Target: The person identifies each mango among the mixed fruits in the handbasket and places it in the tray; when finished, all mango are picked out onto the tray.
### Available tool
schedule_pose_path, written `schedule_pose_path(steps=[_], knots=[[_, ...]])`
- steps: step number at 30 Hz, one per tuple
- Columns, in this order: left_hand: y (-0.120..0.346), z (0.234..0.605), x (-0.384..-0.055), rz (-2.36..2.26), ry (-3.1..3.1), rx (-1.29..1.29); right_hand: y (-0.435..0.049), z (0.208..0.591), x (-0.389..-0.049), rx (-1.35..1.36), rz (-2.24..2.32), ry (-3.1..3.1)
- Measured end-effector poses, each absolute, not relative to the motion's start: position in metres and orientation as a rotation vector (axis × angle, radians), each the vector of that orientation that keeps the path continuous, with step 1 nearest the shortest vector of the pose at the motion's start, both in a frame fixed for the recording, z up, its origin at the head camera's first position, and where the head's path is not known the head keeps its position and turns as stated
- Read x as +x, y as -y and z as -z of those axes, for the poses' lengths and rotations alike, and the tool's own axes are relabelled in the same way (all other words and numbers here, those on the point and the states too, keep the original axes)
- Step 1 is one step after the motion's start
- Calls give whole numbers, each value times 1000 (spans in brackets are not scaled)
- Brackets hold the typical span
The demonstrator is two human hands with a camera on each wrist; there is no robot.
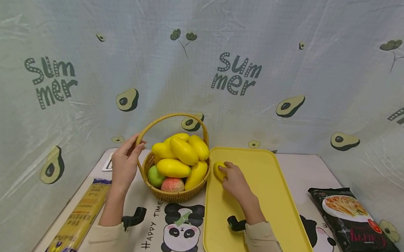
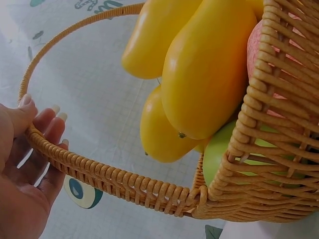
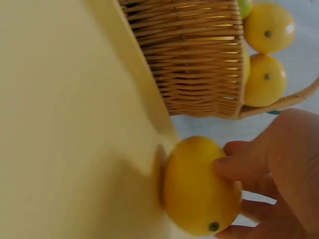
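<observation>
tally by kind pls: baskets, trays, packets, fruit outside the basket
Basket: 1
Tray: 1
Packets: 2 (yellow packet, black packet)
Yellow fruit outside the basket: 1
Total: 5

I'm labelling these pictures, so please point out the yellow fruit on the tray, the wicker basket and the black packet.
Yellow fruit (image 3: pixel 195 189): right wrist view, middle of its skin.
Wicker basket (image 1: pixel 181 197): head view, its woven front wall.
Black packet (image 1: pixel 353 222): head view, its printed front.
</observation>
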State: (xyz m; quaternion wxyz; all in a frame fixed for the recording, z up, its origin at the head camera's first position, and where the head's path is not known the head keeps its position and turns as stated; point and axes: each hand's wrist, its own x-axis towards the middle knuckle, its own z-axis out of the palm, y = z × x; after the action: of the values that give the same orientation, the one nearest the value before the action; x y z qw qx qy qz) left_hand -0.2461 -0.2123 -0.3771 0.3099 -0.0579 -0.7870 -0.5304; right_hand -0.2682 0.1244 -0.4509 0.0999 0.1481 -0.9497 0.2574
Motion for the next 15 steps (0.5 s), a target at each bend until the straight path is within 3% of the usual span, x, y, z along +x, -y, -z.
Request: schedule_pose_path(steps=[15], knots=[[212,379,-248,1394,2054,-156,-119,475,-310,287,-894,2558]])
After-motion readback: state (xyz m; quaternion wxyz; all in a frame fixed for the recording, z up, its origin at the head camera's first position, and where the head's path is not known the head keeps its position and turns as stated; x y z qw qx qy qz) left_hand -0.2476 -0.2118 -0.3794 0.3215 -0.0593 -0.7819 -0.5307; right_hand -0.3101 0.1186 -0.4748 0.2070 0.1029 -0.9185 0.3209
